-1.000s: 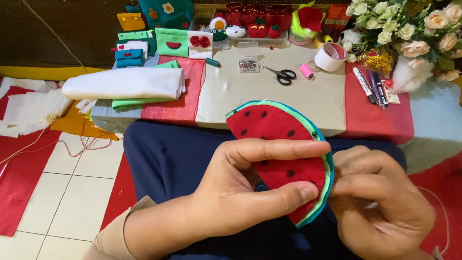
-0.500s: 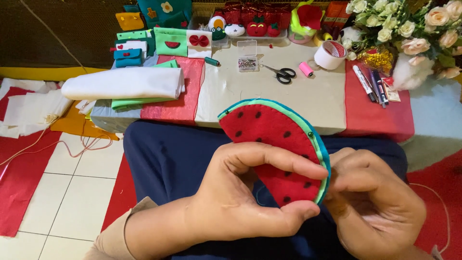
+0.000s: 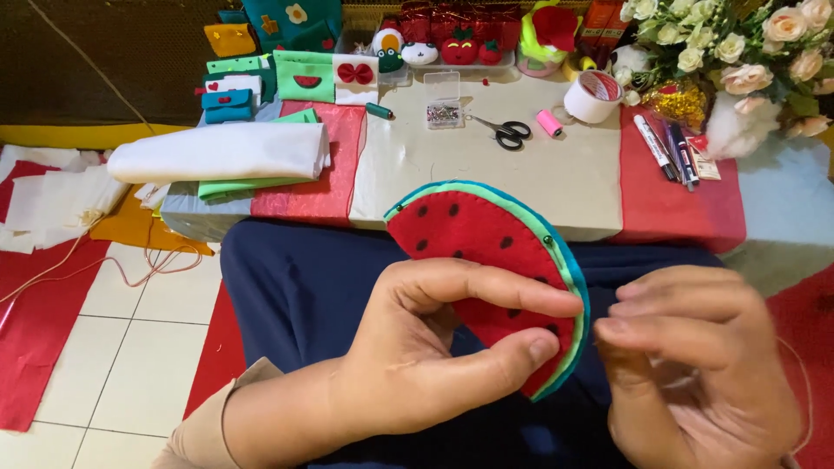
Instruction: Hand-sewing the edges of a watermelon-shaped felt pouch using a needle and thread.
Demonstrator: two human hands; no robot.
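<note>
A low bench (image 3: pixel 486 182) draped in red and cream cloth stands over a white tiled floor (image 3: pixel 130 347) strewn with red and white felt pieces. At 12 o'clock on the bench lie small black-handled scissors (image 3: pixel 504 130), a clear box of pins (image 3: pixel 443 100), a pink thread spool (image 3: pixel 549 123) and a roll of tape (image 3: pixel 595 95); at 10 o'clock a rolled white cloth (image 3: pixel 217 152) rests on folded green felt; at 2 o'clock there are markers (image 3: pixel 665 148) and a bunch of cream artificial roses (image 3: pixel 747 52).

The red felt watermelon slice with black seeds and a green and teal rim (image 3: pixel 486 252) is held over the lap, at the centre of the view. The left hand (image 3: pixel 434 365) is half closed around it, index finger across the red face and thumb under the lower edge, pinching it near the rim at 3 o'clock. The right hand (image 3: pixel 695 365) is loosely curled just beside the rim, fingertips meeting there; whether it grips a needle or thread cannot be told, since it is blurred.

To work the rim well, it seems wise to keep the layers pinched flat and aligned, close to the spot being handled, with the pin on the rim left in place
</note>
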